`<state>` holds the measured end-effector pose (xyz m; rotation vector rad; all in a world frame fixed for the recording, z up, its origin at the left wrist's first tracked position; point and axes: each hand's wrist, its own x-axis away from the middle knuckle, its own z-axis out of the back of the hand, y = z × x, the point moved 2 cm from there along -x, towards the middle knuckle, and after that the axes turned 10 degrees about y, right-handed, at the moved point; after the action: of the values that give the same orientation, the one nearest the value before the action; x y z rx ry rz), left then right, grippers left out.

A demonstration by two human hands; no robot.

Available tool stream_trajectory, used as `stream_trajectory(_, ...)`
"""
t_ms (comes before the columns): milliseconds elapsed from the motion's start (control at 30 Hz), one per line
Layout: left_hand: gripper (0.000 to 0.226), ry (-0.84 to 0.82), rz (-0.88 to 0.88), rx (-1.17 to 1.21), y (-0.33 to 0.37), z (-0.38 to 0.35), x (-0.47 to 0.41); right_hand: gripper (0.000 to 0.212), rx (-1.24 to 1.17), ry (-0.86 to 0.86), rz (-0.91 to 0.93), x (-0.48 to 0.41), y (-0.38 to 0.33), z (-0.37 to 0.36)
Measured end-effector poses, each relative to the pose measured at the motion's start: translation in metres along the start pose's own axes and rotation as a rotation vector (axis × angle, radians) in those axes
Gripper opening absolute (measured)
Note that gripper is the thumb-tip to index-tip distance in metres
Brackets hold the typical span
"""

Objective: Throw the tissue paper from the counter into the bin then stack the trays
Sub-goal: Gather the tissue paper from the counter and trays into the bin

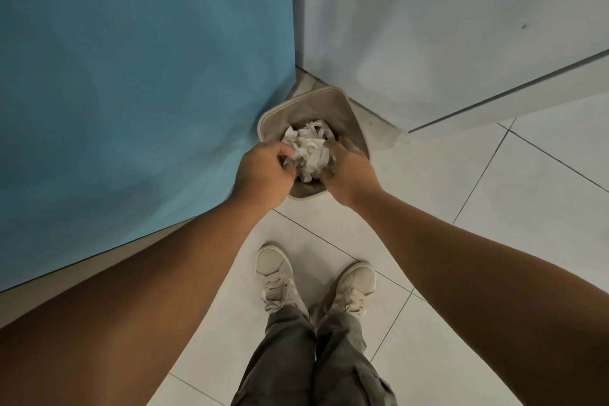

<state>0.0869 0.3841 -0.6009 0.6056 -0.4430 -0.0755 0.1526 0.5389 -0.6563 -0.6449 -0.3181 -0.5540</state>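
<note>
Tissue paper [309,150]: one crumpled white wad, held directly over the mouth of the bin [329,91], between both hands. The wad hides the bin's bottom, so I cannot tell whether its lower part already touches the inside of the bin

Left hand [263,168]: over the bin's left rim, fingers curled into the left side of the wad, gripping it

Right hand [349,171]: over the bin's near-right rim, fingers curled round the right side of the wad, gripping it as well

Both forearms are bare and reach down toward the bin from the person standing in front of it

Bin: beige, rounded-square rim, mouth open upward, standing on the white tiled floor [494,241] in a corner

Blue panel [131,76]: just left of the bin, its lower edge meeting the bin's left side

White wall [461,26]: behind and to the right of the bin, close to its far rim

Two pale lace-up shoes [275,277]: on the floor on the near side of the bin, apart from it, toes pointing toward it, with olive trousers [313,366] above them
</note>
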Motion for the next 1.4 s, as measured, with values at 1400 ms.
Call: stream_trajectory(1400, 0.047, 0.837, -0.417, -0.223, 0.274, 0.487, 0.241, 0.053, 0.068, 0.411, 0.872, 0.276, -0.388, 0.471)
